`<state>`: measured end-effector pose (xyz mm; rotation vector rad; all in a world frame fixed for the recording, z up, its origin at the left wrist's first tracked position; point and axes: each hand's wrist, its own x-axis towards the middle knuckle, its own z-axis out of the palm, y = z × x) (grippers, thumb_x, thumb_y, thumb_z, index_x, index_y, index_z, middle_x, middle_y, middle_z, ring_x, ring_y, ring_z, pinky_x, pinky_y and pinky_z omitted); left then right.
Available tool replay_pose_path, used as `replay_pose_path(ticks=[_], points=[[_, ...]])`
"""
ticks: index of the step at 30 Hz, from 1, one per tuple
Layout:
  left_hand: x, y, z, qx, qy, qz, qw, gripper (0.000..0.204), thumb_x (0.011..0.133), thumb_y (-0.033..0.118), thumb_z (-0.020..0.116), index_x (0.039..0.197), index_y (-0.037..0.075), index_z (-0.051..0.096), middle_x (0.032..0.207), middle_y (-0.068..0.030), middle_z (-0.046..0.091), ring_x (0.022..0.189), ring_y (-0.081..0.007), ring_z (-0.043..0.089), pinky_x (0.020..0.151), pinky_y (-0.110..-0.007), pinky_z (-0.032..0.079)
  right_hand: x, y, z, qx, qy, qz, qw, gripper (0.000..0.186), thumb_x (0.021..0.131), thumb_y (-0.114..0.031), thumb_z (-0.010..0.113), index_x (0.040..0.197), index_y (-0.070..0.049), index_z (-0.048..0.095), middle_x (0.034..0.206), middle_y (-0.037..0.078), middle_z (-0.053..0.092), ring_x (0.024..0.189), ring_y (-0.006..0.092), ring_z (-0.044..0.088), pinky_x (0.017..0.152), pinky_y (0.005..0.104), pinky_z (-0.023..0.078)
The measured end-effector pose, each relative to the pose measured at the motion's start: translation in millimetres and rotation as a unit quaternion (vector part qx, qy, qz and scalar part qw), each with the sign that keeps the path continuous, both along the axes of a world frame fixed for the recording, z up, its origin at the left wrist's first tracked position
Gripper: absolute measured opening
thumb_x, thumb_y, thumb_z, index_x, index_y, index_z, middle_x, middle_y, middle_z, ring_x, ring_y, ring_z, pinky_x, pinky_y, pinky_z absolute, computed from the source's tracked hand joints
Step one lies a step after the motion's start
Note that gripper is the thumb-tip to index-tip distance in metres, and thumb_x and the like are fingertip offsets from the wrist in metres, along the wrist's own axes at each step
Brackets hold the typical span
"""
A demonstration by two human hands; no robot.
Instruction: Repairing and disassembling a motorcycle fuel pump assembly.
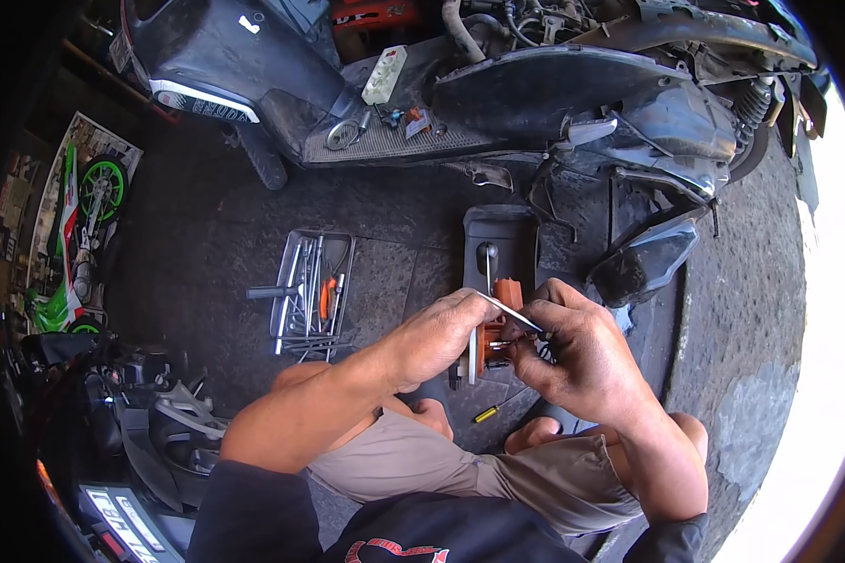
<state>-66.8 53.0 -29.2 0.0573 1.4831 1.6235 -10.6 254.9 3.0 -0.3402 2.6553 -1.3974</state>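
Observation:
My left hand (446, 338) is closed, its fingertips at one end of a thin, pale, flat strip (509, 308). An orange part (507, 293) with metal bits, its kind unclear, sits between my hands, and my left hand seems to grip it from the side. My right hand (580, 357) is curled in a pinch against the strip's other end and the orange part. What lies between its fingertips is mostly hidden. Just beyond my hands, a dark grey tray (474, 225) holds a metal tool with a rounded head (487, 253).
To the left lies a tray of sockets, wrenches and bars (312, 291). A yellow-handled screwdriver (486, 414) rests on the floor near my feet. A partly stripped scooter (554, 103) stands ahead, with small parts (406, 120) on its footboard. A black plastic piece (643, 263) leans at the right.

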Motion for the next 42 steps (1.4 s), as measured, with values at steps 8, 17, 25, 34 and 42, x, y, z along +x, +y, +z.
replay_pose_path(ticks=[8,17,25,34,42], points=[[11.8,5.8,-8.6,-0.046,0.148,0.100,0.983,0.043,0.103,0.031,0.039,0.116,-0.004,0.060,0.107,-0.0120,0.060,0.099,-0.0169,0.061,0.087,-0.032,0.049,5.9,-16.1,-3.0,-0.023,0.032,-0.048,0.998,0.028,0.072,-0.006,0.069,0.100,-0.001,0.071,0.086,0.013,0.055,0.070,0.0314,0.064,0.065,0.0425,0.053],[13.8,9.1,-0.7,-0.047,0.133,0.110,0.984,0.035,0.102,0.026,0.042,0.120,-0.004,0.046,0.109,-0.0122,0.057,0.099,-0.0144,0.057,0.090,-0.031,0.047,6.5,-22.1,-14.3,-0.022,0.048,-0.069,0.996,0.027,0.073,-0.004,0.069,0.100,-0.002,0.069,0.085,0.012,0.053,0.068,0.0299,0.062,0.062,0.0413,0.052],[18.0,9.4,5.9,-0.079,0.147,0.121,0.979,0.038,0.102,0.025,0.041,0.126,-0.005,0.044,0.110,-0.0137,0.058,0.098,-0.0146,0.059,0.087,-0.029,0.049,7.6,-31.8,-19.1,-0.079,0.101,-0.095,0.987,0.023,0.073,0.002,0.068,0.095,0.000,0.067,0.079,0.012,0.052,0.064,0.0282,0.060,0.056,0.0386,0.050],[19.6,5.3,1.3,-0.170,0.238,0.114,0.949,0.038,0.101,0.028,0.044,0.120,-0.005,0.044,0.093,-0.0181,0.067,0.086,-0.0222,0.068,0.076,-0.036,0.052,7.2,-30.0,-17.7,-0.062,0.127,-0.109,0.984,0.013,0.071,0.003,0.066,0.083,0.001,0.060,0.078,0.013,0.053,0.060,0.0288,0.058,0.053,0.0378,0.047],[14.6,9.3,15.8,-0.009,0.084,0.172,0.981,0.037,0.102,0.029,0.039,0.122,0.000,0.051,0.113,-0.0128,0.059,0.103,-0.0176,0.061,0.091,-0.034,0.051,1.0,-9.1,-4.2,-0.073,0.081,-0.069,0.992,0.022,0.071,0.001,0.066,0.092,0.002,0.062,0.084,0.015,0.051,0.072,0.0314,0.061,0.061,0.0395,0.049]])
